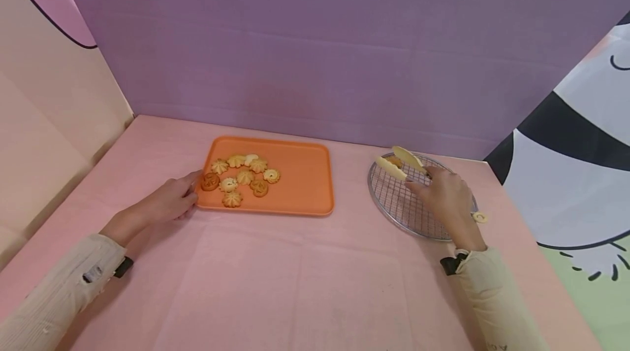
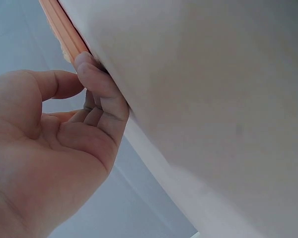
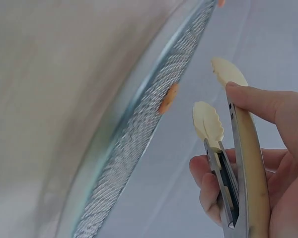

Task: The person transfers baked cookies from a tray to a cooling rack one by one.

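Pink desk [image 1: 295,274]. Biscuit [image 1: 394,162] partly hidden by tongs [image 1: 409,159], grasped in right hand [image 1: 447,195], long axis diagonal, pointing upper left. Left hand [image 1: 169,198] touches tray [image 1: 305,176]; pinch unclear.

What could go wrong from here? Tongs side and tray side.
1. The tongs in the right hand gape near the lone cookie on the wire rack. Squeezing hard might crumble it.
2. With the cookie lying on open mesh, the tips could snag the wire and drag the rack.
3. The left hand is at the edge of the orange tray. A knock or tilt there might slide the loose cookies.
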Action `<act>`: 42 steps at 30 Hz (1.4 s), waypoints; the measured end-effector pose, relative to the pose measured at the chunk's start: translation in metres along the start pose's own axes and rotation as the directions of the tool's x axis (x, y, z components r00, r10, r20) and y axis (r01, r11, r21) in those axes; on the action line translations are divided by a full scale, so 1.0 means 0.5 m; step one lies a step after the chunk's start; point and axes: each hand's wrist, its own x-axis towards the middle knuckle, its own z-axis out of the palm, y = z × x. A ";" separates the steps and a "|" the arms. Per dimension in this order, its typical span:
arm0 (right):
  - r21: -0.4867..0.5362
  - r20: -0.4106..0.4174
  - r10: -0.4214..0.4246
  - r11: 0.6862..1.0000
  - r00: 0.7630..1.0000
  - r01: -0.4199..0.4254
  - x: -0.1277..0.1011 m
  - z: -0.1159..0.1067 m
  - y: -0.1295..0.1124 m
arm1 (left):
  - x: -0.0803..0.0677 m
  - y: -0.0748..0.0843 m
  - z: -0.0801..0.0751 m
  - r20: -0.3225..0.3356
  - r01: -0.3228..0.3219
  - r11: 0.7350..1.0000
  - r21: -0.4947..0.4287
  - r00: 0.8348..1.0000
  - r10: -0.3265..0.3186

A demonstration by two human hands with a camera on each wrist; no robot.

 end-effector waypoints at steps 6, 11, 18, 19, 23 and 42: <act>-0.011 0.028 -0.033 0.999 0.999 0.033 -0.002 -0.012 -0.041 | 0.000 -0.001 0.000 -0.005 -0.002 1.000 0.012 1.000 0.002; 0.008 0.073 -0.044 0.999 0.996 0.043 0.002 -0.025 -0.085 | -0.001 0.000 0.001 -0.002 -0.008 1.000 0.008 1.000 0.008; 0.075 0.090 -0.111 0.992 0.990 0.105 -0.006 -0.015 -0.154 | 0.000 0.000 0.001 -0.002 0.000 1.000 0.017 1.000 0.000; 0.088 0.083 -0.129 0.989 0.988 0.121 -0.008 -0.010 -0.165 | 0.000 0.000 0.001 -0.002 0.001 1.000 0.020 1.000 -0.001; 0.117 0.085 -0.180 0.978 0.980 0.170 -0.014 0.009 -0.205 | 0.001 0.000 0.002 -0.003 -0.002 1.000 0.019 1.000 0.002; 0.127 0.148 -0.307 0.948 0.940 0.290 0.030 0.110 -0.370 | 0.002 -0.005 0.003 -0.013 -0.012 1.000 0.016 1.000 0.012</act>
